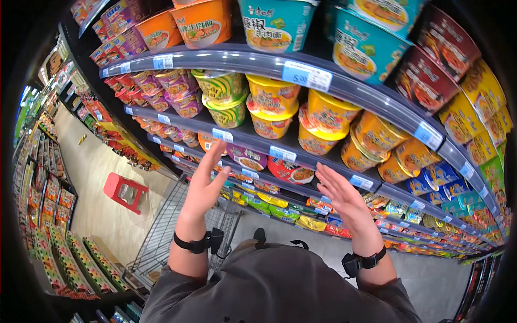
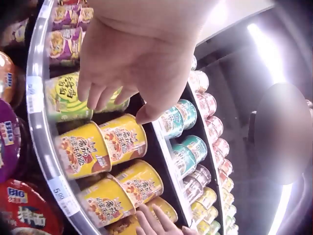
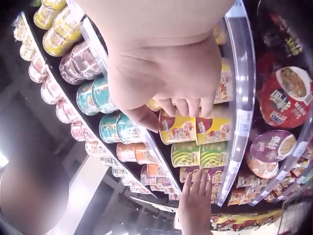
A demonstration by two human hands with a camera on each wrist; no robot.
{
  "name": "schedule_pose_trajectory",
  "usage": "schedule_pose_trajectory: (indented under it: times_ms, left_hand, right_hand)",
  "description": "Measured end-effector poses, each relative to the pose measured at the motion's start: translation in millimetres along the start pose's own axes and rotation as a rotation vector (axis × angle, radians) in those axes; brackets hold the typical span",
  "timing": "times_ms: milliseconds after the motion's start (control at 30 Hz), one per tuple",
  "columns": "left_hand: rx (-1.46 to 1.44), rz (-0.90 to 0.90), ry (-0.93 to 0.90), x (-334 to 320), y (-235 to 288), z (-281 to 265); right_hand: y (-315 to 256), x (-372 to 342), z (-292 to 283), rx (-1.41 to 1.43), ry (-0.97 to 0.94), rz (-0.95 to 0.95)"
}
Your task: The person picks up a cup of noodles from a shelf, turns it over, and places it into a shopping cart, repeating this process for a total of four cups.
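Left hand: my left hand (image 1: 203, 177) is raised before the shelves, fingers open and loosely extended, thumb spread away from them.
Right hand: my right hand (image 1: 347, 202) is raised too, fingers open and extended close together, well apart from the left.
Gap between hands: in the head view, the purple-lidded bowl (image 1: 246, 157) shows just beside the left fingers, and the red bowl (image 1: 291, 172) lies nearer the right.
Yellow cups: the yellow noodle cups (image 1: 272, 102) stand in stacks of two on the shelf above those bowls; both wrist views show them beyond my hands.
Green cups: the green cups (image 1: 222, 99) are stacked just beside the yellow ones, towards my left.
Upper edge: the curved upper shelf edge (image 1: 264, 63) carries price tags and runs between the yellow cups and the big teal tubs (image 1: 277, 24).
Lower edge: the lower shelf edge (image 1: 323, 164) passes behind both hands in the head view; I cannot tell how close the fingers are to it.
Cart: the wire shopping cart (image 1: 161, 231) stands by my left forearm, bounding the room low on that side.
Aisle: pale floor (image 1: 81, 156) stretches beyond the cart, with a red stool (image 1: 126, 192) on it.
Right side: grey floor (image 1: 425, 274) shows beside my right forearm, below the shelves.
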State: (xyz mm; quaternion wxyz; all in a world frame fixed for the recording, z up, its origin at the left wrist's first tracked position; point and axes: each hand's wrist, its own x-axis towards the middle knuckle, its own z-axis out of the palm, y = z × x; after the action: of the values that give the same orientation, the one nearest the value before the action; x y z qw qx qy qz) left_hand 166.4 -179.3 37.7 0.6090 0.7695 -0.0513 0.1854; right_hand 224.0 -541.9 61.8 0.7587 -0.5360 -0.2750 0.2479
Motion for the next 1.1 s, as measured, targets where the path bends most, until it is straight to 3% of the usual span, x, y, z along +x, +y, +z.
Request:
schedule_pose_trajectory:
  times_ms: [133, 533, 667, 1100]
  left_hand:
    - [0.002, 0.106, -0.089, 53.4, 15.1, 0.3]
    - [-0.058, 0.288, -0.209, 148.1, -5.6, 8.5]
    - [-0.031, 0.267, -0.222, 158.2, -15.1, 11.0]
    - [0.039, 0.319, -0.18, 125.6, 7.2, 10.8]
  right_hand:
    - [-2.3, 59.5, 14.2, -0.07, -0.065, -0.133]
    - [-3.7, 148.1, 25.2, -0.291, 0.091, -0.274]
    - [-0.4, 154.1, 23.5, -0.458, 0.06, -0.28]
    - [-6.5, 137.8, 16.2, -0.324, -0.073, -0.262]
